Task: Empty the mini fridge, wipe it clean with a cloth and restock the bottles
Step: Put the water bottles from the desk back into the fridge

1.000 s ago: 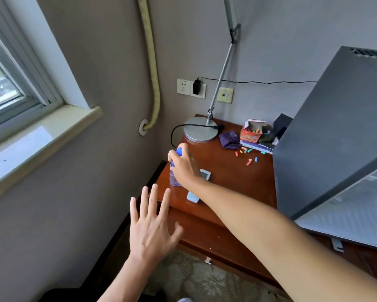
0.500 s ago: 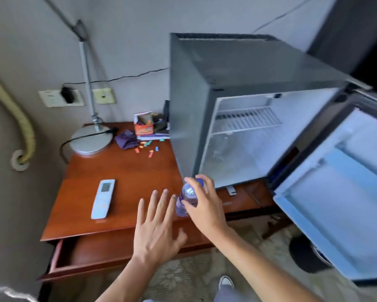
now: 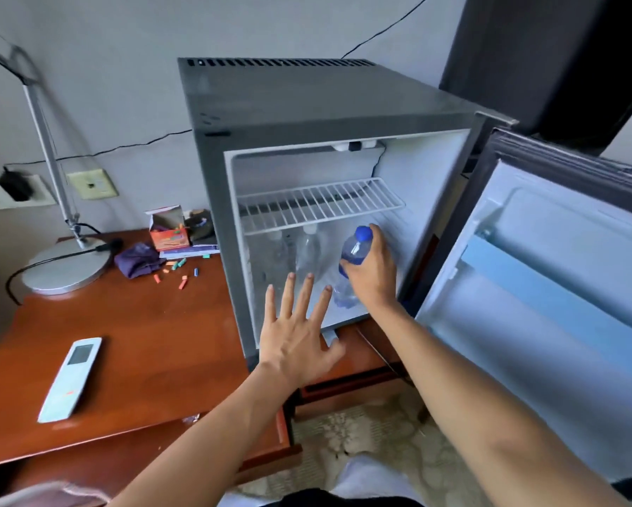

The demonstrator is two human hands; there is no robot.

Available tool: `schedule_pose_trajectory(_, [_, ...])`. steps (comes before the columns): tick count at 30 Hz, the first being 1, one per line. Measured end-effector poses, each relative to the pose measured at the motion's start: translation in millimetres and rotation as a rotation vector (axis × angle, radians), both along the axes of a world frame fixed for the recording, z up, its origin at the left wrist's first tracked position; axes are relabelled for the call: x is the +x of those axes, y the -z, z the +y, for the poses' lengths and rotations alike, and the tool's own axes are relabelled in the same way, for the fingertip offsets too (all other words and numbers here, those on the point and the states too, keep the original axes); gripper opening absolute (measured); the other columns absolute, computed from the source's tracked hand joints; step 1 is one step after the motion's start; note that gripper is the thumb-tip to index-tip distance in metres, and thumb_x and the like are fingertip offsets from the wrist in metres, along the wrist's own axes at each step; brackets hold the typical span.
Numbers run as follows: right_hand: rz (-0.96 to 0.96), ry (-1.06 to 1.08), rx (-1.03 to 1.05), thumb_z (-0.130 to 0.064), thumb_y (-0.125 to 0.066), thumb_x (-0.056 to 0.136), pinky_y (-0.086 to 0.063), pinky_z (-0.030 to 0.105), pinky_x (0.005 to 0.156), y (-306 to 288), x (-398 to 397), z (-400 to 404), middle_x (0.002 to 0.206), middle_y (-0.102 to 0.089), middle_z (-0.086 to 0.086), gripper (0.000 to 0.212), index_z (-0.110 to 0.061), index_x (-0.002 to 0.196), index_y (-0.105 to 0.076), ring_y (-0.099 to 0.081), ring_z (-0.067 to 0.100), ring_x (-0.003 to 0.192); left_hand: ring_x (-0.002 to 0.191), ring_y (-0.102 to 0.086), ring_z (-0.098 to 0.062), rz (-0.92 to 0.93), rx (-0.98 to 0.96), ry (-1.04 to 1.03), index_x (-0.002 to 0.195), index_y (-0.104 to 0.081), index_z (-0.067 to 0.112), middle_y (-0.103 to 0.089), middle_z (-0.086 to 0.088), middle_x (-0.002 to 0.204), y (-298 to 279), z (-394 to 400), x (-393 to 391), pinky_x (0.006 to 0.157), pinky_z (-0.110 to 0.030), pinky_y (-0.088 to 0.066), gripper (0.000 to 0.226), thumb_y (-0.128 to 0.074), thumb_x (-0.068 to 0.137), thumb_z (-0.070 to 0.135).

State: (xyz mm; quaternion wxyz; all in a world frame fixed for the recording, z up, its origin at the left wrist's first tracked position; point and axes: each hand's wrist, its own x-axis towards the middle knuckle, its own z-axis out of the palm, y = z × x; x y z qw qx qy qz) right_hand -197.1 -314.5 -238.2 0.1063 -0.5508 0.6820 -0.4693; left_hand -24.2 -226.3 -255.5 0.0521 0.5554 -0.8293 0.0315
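nearest: left hand (image 3: 295,338), fingers spread wide, empty, held before the mini fridge (image 3: 322,115) opening. one white remote (image 3: 71,378) on the wooden desk (image 3: 153,345). right hand (image 3: 375,274) wrapped around one blue-capped bottle (image 3: 353,250), upright, inside the lower compartment under the wire shelf (image 3: 318,204). two clear bottles (image 3: 309,252) behind it, blurred. door (image 3: 548,287) swung open at right. farther left: purple cloth (image 3: 137,258), scattered small coloured pieces (image 3: 181,274), one lamp (image 3: 66,268).

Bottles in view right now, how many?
3. One blue-capped bottle in the right hand, at the fridge opening below the shelf. Two clear bottles stand behind it. More may be hidden behind the hands.
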Motion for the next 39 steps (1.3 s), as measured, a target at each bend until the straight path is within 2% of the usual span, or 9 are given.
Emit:
schedule_pose_trajectory(2, [0.005, -0.008, -0.037, -0.018, -0.084, 0.077, -0.045, 0.03, 0.07, 5.5, -1.7, -22.7, 0.108, -0.067, -0.002, 0.057, -0.014, 0.126, -0.054, -0.064, 0.022, 0.097, 0.154, 0.03, -0.034, -0.021, 0.008, -0.021, 0.164, 0.009, 0.034, 0.023, -0.005, 0.171, 5.1, -12.9, -6.9, 0.121, -0.063, 0.014, 0.094, -0.024, 0.087, 0.075])
schedule_pose_trajectory(4, [0.02, -0.029, -0.068, -0.019, -0.084, 0.077, -0.05, 0.032, 0.073, 12.2, -2.2, -43.0, 0.114, -0.068, 0.001, 0.058, -0.016, 0.127, -0.054, -0.067, 0.025, 0.101, 0.152, 0.033, -0.034, -0.041, 0.019, -0.038, 0.163, 0.014, 0.034, 0.026, -0.005, 0.169, 10.9, -26.0, -11.3, 0.121, -0.063, 0.015, 0.095, -0.022, 0.086, 0.077])
schedule_pose_trajectory(9, [-0.026, -0.052, -0.142, -0.017, -0.081, 0.081, -0.051, 0.03, 0.08, 18.4, -3.4, -72.5, 0.123, -0.066, 0.001, 0.056, -0.019, 0.131, -0.055, -0.063, 0.023, 0.111, 0.153, 0.032, -0.033, -0.023, 0.009, -0.081, 0.163, 0.013, 0.034, 0.022, -0.005, 0.171, 26.1, -47.6, -15.2, 0.122, -0.063, 0.013, 0.094, -0.021, 0.087, 0.077])
schedule_pose_trajectory(13, [0.017, -0.044, -0.098, -0.015, -0.082, 0.081, -0.048, 0.031, 0.078, 21.8, -2.0, -76.9, 0.128, -0.063, 0.009, 0.061, -0.009, 0.133, -0.05, -0.062, 0.031, 0.115, 0.153, 0.032, -0.033, -0.012, 0.013, -0.098, 0.163, 0.013, 0.035, 0.023, -0.005, 0.171, 28.5, -49.3, -14.6, 0.122, -0.063, 0.013, 0.094, -0.021, 0.088, 0.078])
schedule_pose_trajectory(17, [0.068, -0.022, 0.001, -0.027, -0.086, 0.078, -0.05, 0.035, 0.092, 22.6, -1.8, -65.0, 0.143, -0.052, 0.011, 0.085, -0.009, 0.147, -0.038, -0.053, 0.03, 0.131, 0.153, 0.031, -0.034, 0.001, 0.039, -0.09, 0.163, 0.013, 0.034, 0.023, -0.006, 0.171, 20.1, -42.8, -14.0, 0.122, -0.064, 0.012, 0.094, -0.022, 0.087, 0.076])
schedule_pose_trajectory(20, [0.103, 0.031, 0.059, -0.035, -0.084, 0.078, -0.048, 0.046, 0.106, 18.4, 4.2, -41.7, 0.151, -0.045, 0.014, 0.093, -0.008, 0.151, -0.033, -0.043, 0.032, 0.14, 0.154, 0.029, -0.034, 0.002, 0.036, -0.076, 0.164, 0.012, 0.033, 0.022, -0.007, 0.171, 6.1, -34.9, -11.9, 0.122, -0.064, 0.012, 0.095, -0.021, 0.086, 0.076])
schedule_pose_trajectory(26, [0.359, -0.075, 0.09, -0.038, -0.068, 0.091, -0.048, 0.048, 0.105, 5.0, 28.5, 37.3, 0.148, -0.051, 0.008, 0.063, -0.015, 0.146, -0.046, -0.046, 0.03, 0.136, 0.157, 0.021, -0.034, 0.017, 0.019, -0.023, 0.165, 0.003, 0.033, 0.011, -0.008, 0.173, -33.6, -6.7, 0.1, 0.122, -0.065, 0.011, 0.091, -0.021, 0.087, 0.074])
schedule_pose_trajectory(31, [0.567, -0.074, 0.131, -0.043, -0.066, 0.089, -0.042, 0.05, 0.11, -33.1, 32.0, 79.8, 0.15, -0.051, 0.007, 0.069, -0.021, 0.15, -0.045, -0.044, 0.035, 0.138, 0.158, 0.018, -0.034, 0.028, 0.003, 0.019, 0.166, -0.001, 0.03, 0.007, -0.009, 0.173, -73.4, 19.0, 17.7, 0.122, -0.065, 0.009, 0.089, -0.02, 0.089, 0.071])
schedule_pose_trajectory(39, [0.761, 0.0, 0.005, -0.051, -0.055, 0.087, -0.037, 0.06, 0.109, -95.9, 17.5, 151.2, 0.148, -0.052, 0.011, 0.067, -0.023, 0.147, -0.051, -0.041, 0.043, 0.138, 0.158, 0.017, -0.033, -0.013, -0.07, 0.021, 0.166, 0.002, 0.029, 0.008, -0.007, 0.173, -121.6, 71.6, 21.3, 0.123, -0.064, 0.007, 0.094, -0.015, 0.087, 0.077])
